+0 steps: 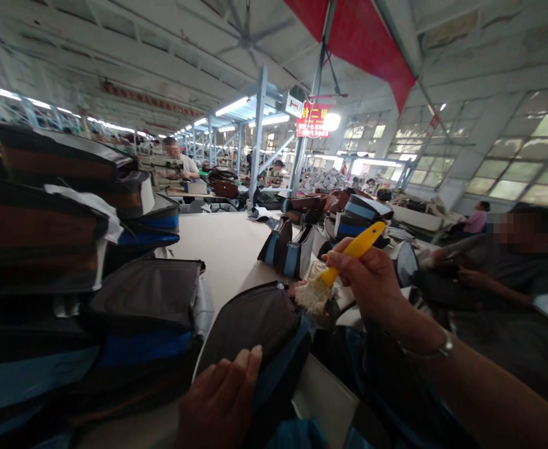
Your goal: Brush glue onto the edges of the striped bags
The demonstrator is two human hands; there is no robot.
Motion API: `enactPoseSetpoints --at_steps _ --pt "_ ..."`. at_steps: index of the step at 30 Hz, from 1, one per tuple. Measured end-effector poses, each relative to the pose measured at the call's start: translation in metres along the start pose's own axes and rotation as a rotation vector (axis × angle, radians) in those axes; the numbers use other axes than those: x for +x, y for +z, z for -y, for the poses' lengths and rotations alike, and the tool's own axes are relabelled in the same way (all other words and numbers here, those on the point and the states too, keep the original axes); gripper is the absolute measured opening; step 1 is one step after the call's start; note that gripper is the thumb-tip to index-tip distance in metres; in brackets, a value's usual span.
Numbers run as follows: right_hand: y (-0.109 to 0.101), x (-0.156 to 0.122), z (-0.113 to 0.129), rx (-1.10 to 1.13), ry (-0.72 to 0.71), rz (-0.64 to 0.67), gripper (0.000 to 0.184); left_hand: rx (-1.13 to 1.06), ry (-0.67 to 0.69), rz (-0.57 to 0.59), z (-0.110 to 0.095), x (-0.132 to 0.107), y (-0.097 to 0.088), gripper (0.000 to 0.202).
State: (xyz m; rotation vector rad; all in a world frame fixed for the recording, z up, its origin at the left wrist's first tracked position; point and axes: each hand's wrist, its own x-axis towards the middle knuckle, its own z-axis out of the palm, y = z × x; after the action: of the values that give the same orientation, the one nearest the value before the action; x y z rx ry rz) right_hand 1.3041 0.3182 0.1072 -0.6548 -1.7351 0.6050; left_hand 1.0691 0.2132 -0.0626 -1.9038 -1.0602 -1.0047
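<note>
My right hand grips a brush by its yellow handle, and the pale, clotted bristles point down and left. The bristle end is just beside the far right corner of a dark grey bag piece with a blue side panel; I cannot tell if they touch. Low in the view, my left hand is closed on the near edge of that bag piece, its fingertips at the fabric. Just behind the bristles is a container, partly hidden by the brush.
Stacked bag pieces rise on the left. More blue-and-grey pieces stand on the pale table. A seated person is close on the right. Another person works farther back, near a metal post.
</note>
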Motion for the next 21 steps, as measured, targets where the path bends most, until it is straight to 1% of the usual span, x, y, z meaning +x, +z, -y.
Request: enactPoseSetpoints --at_steps 1,3,5,6,7,8,10,11,14,15,16,18,19,21 --pt "0.002 0.001 0.004 -0.004 0.04 0.056 0.02 0.01 0.015 0.019 -0.002 -0.001 0.001 0.036" --pt "0.007 0.002 0.008 -0.083 0.109 0.241 0.023 0.005 0.053 0.052 -0.005 -0.003 0.002 0.037" --pt "0.009 0.003 0.011 -0.227 0.1 0.428 0.026 -0.016 0.077 0.087 -0.007 -0.006 0.003 0.039" --pt "0.008 0.003 0.012 -0.307 0.064 0.469 0.028 -0.026 0.08 0.103 -0.007 -0.007 0.002 0.04" --pt "0.007 0.003 0.013 -0.378 0.017 0.464 0.028 -0.033 0.079 0.113 -0.008 -0.008 0.002 0.04" --pt "0.005 0.003 0.015 -0.428 -0.026 0.426 0.029 -0.035 0.074 0.114 -0.008 -0.008 0.002 0.04" --pt "0.004 0.002 0.017 -0.46 -0.064 0.37 0.031 -0.032 0.064 0.101 -0.009 -0.009 0.002 0.039" --pt "0.004 0.001 0.016 -0.453 -0.066 0.384 0.032 -0.028 0.062 0.097 -0.008 -0.01 0.002 0.038" --pt "0.006 -0.004 0.01 -0.463 -0.068 0.491 0.03 -0.028 0.067 0.105 -0.008 -0.012 0.002 0.037" --pt "0.007 -0.006 0.008 -0.489 -0.077 0.494 0.03 -0.031 0.066 0.108 -0.008 -0.012 0.001 0.037" --pt "0.008 -0.007 0.006 -0.499 -0.078 0.467 0.03 -0.033 0.066 0.103 -0.008 -0.012 0.001 0.037" --pt "0.009 -0.008 0.005 -0.427 -0.039 0.386 0.029 -0.031 0.058 0.078 -0.007 -0.011 0.001 0.036" --pt "0.01 -0.008 0.005 -0.37 -0.015 0.369 0.029 -0.027 0.052 0.063 -0.007 -0.009 0.001 0.035" --pt "0.009 -0.007 0.004 -0.288 0.021 0.375 0.028 -0.013 0.046 0.035 -0.004 -0.003 0.0 0.033"
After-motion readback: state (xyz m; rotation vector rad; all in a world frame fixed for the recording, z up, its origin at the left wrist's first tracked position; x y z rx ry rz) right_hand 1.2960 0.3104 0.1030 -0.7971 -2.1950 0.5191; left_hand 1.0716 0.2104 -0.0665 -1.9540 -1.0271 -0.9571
